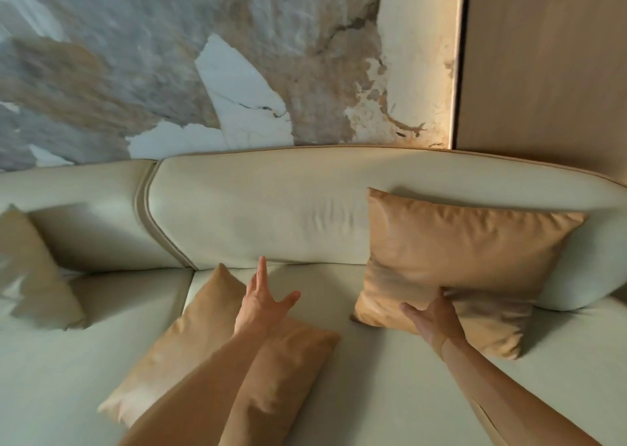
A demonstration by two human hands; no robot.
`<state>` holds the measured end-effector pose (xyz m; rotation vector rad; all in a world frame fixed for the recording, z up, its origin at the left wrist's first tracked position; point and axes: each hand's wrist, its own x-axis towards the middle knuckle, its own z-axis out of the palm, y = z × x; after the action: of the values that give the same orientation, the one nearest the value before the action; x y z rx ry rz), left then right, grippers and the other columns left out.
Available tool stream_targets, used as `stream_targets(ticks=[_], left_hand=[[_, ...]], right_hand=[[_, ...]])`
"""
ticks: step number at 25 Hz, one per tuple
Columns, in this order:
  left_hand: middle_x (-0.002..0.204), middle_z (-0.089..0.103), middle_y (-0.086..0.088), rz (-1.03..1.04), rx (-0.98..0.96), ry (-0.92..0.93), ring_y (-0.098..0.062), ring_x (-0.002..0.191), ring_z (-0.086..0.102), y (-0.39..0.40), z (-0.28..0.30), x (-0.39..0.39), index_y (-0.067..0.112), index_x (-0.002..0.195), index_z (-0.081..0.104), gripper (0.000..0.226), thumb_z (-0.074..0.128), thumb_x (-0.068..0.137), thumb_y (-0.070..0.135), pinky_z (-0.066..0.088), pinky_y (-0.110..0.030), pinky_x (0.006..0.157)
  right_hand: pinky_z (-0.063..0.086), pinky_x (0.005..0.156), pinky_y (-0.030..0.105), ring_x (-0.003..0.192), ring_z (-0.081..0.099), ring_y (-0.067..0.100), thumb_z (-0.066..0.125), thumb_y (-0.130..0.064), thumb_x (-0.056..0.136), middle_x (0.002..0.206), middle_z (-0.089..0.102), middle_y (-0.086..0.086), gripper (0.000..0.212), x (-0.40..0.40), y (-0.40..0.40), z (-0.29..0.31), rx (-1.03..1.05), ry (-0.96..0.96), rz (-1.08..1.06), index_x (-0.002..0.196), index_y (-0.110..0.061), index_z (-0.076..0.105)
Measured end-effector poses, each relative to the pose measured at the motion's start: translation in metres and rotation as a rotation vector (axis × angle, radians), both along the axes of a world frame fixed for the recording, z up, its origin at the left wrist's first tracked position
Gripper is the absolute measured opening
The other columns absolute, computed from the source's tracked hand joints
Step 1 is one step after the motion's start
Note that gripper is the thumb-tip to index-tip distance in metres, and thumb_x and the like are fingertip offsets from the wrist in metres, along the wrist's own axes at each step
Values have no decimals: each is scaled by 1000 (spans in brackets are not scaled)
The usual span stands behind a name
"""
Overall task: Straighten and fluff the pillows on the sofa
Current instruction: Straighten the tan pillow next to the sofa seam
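A cream sofa (305,377) with tan piping is seen from above, set against a wall of veined marble (203,55) in grey, white and ochre. To the right of the marble, a plain wood panel (543,55) is separated from it by a dark vertical gap.

Three tan pillows are located on the sofa. The right pillow (468,252) is propped upright against the backrest (271,208), slightly tilted. The middle pillow (190,344) is laid flat on the seat, placed diagonally. The left pillow (30,269) is leaned at the far left edge and is blurred.

The right hand (431,320) is pressed against the lower edge of the right pillow, with the fingers hidden behind the fabric; a full grip cannot be confirmed. The left hand (264,299) is held open, fingers spread, above the upper end of the middle pillow; contact with it cannot be determined. The two hands are kept well apart.
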<state>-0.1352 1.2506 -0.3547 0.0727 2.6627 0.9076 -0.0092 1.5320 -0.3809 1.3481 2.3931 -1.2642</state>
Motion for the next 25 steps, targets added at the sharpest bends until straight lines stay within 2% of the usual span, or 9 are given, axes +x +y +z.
stream_targets(ticks=[3, 5, 9, 12, 16, 18, 23, 24, 25], left_hand=[[162, 18, 3, 45, 22, -3, -25, 142, 34, -59, -2, -9, 39, 155, -3, 106, 70, 79, 56, 40, -44, 105], [163, 18, 2, 67, 18, 22, -24, 145, 29, -105, -5, -16, 36, 155, -2, 106, 70, 79, 55, 35, -42, 109], [160, 23, -5, 187, -11, -53, -29, 136, 42, -189, -16, -28, 35, 155, -2, 110, 70, 76, 61, 42, -40, 95], [160, 23, -4, 201, -16, -87, -30, 138, 40, -236, -26, -38, 36, 155, -1, 113, 72, 72, 64, 41, -42, 97], [160, 23, -4, 173, -36, -126, -27, 142, 33, -270, -46, -61, 34, 156, 2, 112, 72, 73, 63, 37, -43, 106], [160, 23, -4, 137, -38, -157, -27, 142, 32, -276, -58, -71, 34, 156, 3, 112, 73, 73, 63, 37, -42, 106], [159, 24, -5, 44, -23, -276, -29, 139, 36, -281, -96, -84, 39, 155, 7, 112, 75, 70, 62, 45, -23, 82], [159, 25, -5, 33, -29, -313, -29, 140, 34, -280, -103, -87, 39, 155, 7, 113, 76, 68, 62, 45, -27, 84], [158, 26, -5, 20, -28, -360, -30, 141, 33, -279, -110, -90, 39, 155, 7, 116, 78, 65, 63, 44, -35, 96]], right_hand=[[27, 111, 37, 144, 26, 28, 69, -42, 83, 156, 26, 15, 92, -22, -47, 8, 21, 16, 154, 153, -12, 17], [27, 111, 34, 143, 29, 27, 69, -44, 82, 155, 30, 13, 91, -43, -83, 12, 20, 23, 242, 153, -13, 20], [28, 110, 34, 143, 30, 27, 66, -50, 82, 155, 29, 14, 92, -80, -149, 11, 20, -30, 377, 153, -16, 19], [28, 110, 34, 142, 30, 28, 66, -50, 83, 156, 28, 15, 92, -97, -189, -1, 4, -63, 405, 153, -16, 18], [30, 111, 42, 141, 33, 30, 66, -58, 79, 155, 29, 15, 97, -96, -229, -30, -61, -146, 346, 154, -20, 17], [28, 111, 38, 141, 32, 31, 67, -58, 78, 152, 33, 18, 100, -89, -240, -45, -48, -187, 318, 154, -17, 17], [21, 115, 39, 144, 23, 33, 78, -49, 72, 157, 22, 21, 111, -65, -252, -72, -137, -177, 46, 154, -11, 12], [23, 115, 43, 144, 24, 34, 80, -50, 70, 158, 19, 19, 117, -59, -254, -78, -193, -200, -34, 154, -16, 6], [26, 113, 50, 144, 26, 35, 81, -52, 67, 160, 17, 13, 123, -53, -256, -84, -265, -233, -102, 154, -23, -1]])
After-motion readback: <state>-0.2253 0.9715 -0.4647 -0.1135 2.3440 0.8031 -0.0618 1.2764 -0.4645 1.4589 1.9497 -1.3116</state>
